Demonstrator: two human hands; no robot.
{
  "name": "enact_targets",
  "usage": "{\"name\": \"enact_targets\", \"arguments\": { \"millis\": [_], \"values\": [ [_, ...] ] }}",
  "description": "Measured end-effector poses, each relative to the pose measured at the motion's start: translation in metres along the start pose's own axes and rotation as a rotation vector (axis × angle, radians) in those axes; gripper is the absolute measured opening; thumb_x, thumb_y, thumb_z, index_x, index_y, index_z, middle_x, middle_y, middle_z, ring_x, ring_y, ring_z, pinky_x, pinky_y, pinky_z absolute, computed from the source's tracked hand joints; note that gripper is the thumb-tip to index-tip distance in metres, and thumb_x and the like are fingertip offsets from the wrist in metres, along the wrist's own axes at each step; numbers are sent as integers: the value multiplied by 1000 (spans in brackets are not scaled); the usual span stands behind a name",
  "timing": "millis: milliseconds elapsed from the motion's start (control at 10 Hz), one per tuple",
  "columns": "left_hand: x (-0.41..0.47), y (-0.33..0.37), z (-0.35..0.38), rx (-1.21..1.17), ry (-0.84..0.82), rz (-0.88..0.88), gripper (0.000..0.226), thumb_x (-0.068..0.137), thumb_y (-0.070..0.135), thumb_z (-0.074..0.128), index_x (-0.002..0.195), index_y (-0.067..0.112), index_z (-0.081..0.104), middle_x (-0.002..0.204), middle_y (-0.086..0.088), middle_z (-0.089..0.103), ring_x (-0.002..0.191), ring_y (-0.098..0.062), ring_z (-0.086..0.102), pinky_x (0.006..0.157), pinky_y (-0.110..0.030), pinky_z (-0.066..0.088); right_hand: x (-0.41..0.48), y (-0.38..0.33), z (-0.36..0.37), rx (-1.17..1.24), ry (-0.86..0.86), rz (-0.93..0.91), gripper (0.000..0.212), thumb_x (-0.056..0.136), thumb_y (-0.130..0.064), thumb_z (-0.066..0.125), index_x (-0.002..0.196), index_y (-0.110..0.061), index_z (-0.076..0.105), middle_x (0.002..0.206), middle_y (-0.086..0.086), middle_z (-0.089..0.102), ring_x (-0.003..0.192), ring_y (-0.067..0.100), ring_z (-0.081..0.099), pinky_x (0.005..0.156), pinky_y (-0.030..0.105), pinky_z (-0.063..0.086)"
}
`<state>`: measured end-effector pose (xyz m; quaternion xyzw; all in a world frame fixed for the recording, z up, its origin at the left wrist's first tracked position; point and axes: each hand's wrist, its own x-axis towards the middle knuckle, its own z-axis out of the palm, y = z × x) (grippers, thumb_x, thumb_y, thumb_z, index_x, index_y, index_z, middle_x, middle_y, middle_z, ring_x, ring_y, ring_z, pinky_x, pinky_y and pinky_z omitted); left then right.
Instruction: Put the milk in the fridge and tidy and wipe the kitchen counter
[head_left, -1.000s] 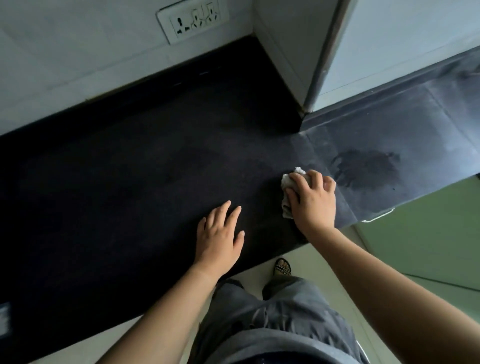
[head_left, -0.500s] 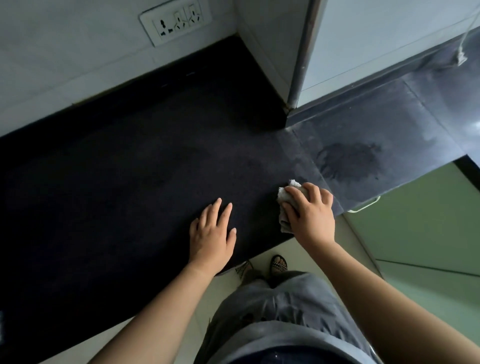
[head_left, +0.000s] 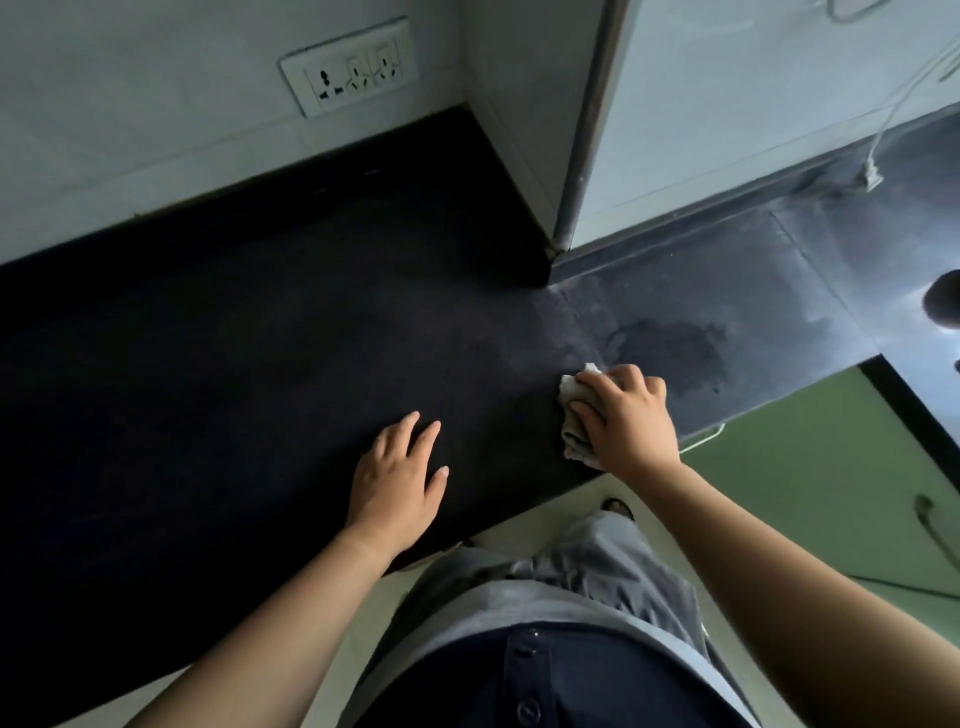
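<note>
— Cloth (head_left: 575, 415) grip: which hand has it?

— The right hand (head_left: 626, 421). Its fingers curl over a crumpled whitish rag and press it down on the counter (head_left: 234, 364). The rag pokes out past the fingertips and along the thumb side.

— Where on the counter does it sit?

— Near the front edge, where the matte black top meets a paler, shinier slab. A dark damp patch (head_left: 670, 345) lies on that slab just beyond the knuckles, close to the rag; I cannot tell whether they touch.

— And the other hand?

— The left hand (head_left: 400, 483) lies palm down on the black top, fingers straight and a little spread, grasping nothing. It is near the right hand, with bare counter between them, and its wrist crosses the front edge.

— Further out?

— At the back, a white socket plate (head_left: 349, 73) is set in the pale wall above the counter. To its right a wall corner juts forward, with a grey pipe (head_left: 582, 130) running down its edge to the worktop. Far right, a white cord ends in a plug (head_left: 870, 176) resting on the shiny slab. A dark round thing (head_left: 945, 306) is cut off by the right border; I cannot tell what it is.

— Below the worktop?

— A green cabinet front (head_left: 810, 493) with a metal handle (head_left: 701, 439) just under the edge, grey trousers (head_left: 571, 577), and a shoe (head_left: 618, 506) on the pale floor.
</note>
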<state>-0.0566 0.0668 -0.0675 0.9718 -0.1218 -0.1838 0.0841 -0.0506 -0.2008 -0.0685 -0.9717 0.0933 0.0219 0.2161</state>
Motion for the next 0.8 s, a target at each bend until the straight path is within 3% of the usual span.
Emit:
{"name": "enact_targets", "arguments": {
  "millis": [200, 400, 500, 600, 700, 800],
  "values": [
    [34, 87, -4, -53, -22, -27, 57, 93, 41, 40, 145, 23, 23, 156, -4, 18, 141, -23, 20, 110, -39, 29, 42, 69, -58, 25, 23, 38, 35, 84, -41, 60, 116, -28, 61, 111, 5, 57, 99, 34, 44, 75, 40, 45],
    [67, 196, 14, -83, 0, -91, 57, 92, 41, 42, 144, 24, 27, 155, -4, 20, 141, -23, 21, 109, -39, 27, 85, 114, -86, 28, -39, -109, 36, 87, -41, 57, 120, -28, 57, 116, 3, 54, 105, 33, 41, 71, 40, 48],
    [70, 220, 24, -69, 57, -178, 58, 88, 37, 52, 141, 22, 35, 151, -9, 31, 136, -31, 32, 104, -44, 35, 98, 124, -79, 33, -158, -252, 36, 87, -37, 55, 122, -26, 55, 121, 4, 51, 111, 33, 38, 74, 41, 49],
    [69, 232, 25, -79, 62, -270, 57, 90, 39, 47, 143, 23, 32, 153, -7, 26, 138, -28, 28, 106, -46, 33, 102, 128, -81, -2, -321, -300, 39, 88, -36, 52, 127, -30, 49, 131, 0, 42, 120, 30, 32, 79, 41, 49],
    [62, 238, 16, -98, 144, -300, 55, 90, 42, 41, 142, 23, 34, 152, -5, 29, 137, -26, 30, 106, -49, 33, 101, 136, -99, 13, -308, -336, 47, 87, -42, 53, 133, -34, 42, 138, -2, 37, 127, 27, 28, 93, 44, 42],
    [53, 242, 0, -102, 258, -291, 60, 84, 46, 33, 136, 19, 43, 144, -8, 43, 130, -28, 43, 98, -50, 41, 101, 145, -134, 107, -241, -345, 50, 87, -43, 56, 133, -26, 45, 137, 2, 44, 128, 26, 32, 101, 39, 35]
  ]
}}
